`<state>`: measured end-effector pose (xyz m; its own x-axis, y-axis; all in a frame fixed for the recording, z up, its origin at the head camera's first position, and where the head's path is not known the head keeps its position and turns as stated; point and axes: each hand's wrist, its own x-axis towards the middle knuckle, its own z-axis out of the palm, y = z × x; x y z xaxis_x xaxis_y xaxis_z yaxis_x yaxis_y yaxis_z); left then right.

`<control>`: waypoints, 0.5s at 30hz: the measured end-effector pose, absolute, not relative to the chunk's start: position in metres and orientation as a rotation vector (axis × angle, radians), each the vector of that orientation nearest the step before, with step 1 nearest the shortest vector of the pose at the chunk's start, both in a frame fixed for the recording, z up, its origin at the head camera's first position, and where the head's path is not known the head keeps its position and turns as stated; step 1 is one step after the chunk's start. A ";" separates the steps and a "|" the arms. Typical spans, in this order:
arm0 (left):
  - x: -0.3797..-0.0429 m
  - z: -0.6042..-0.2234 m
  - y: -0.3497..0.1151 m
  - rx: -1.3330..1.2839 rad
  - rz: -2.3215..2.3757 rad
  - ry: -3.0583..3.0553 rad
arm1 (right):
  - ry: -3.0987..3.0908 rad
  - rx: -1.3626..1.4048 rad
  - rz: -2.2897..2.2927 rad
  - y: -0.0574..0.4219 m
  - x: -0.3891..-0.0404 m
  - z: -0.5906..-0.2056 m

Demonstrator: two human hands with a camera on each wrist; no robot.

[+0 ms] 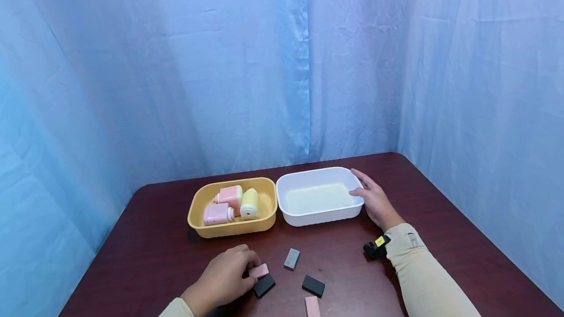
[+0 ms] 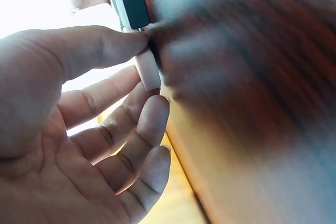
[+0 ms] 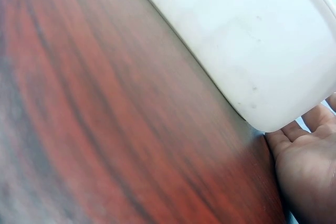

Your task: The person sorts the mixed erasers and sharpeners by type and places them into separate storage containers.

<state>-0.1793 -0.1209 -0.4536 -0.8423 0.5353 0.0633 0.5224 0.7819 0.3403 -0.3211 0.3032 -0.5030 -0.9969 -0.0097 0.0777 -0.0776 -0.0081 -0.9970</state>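
Observation:
My left hand [image 1: 229,270] is low over the table's front left, pinching a small pink block [image 1: 259,271] between thumb and fingertips. In the left wrist view this block [image 2: 148,69] looks pale and stands on edge by the thumb. A black block [image 1: 264,285] lies right beside it. My right hand [image 1: 373,200] holds the right end of the white bin [image 1: 319,218], thumb at the rim and fingers along the outside. In the right wrist view the fingers touch the bin's corner [image 3: 283,87]. No items show inside the white bin.
Left of the white bin, against it, stands a yellow bin [image 1: 233,231] holding pink, lilac and yellow bottles. Nearer lie a grey block [image 1: 292,259], another black block [image 1: 313,285] and another pink block [image 1: 313,306]. Blue curtains [image 1: 238,62] hang behind the table.

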 end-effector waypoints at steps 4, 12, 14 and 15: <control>-0.181 -0.452 -0.119 0.870 0.566 2.931 | -2.186 0.088 2.188 0.303 -0.322 -0.503; -0.188 -0.447 -0.113 0.817 0.568 2.915 | -2.202 0.059 2.167 0.303 -0.322 -0.502; -0.189 -0.446 -0.111 0.819 0.567 2.925 | -2.201 0.055 2.167 0.303 -0.322 -0.502; -0.189 -0.446 -0.110 0.821 0.568 2.933 | -2.201 0.055 2.168 0.303 -0.322 -0.502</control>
<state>-0.1893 -0.1096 -0.4460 -0.8587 0.5095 0.0557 0.4935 0.7925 0.3585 -0.3218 0.3032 -0.5024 -0.9980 0.0107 0.0617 -0.0615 0.0154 -0.9980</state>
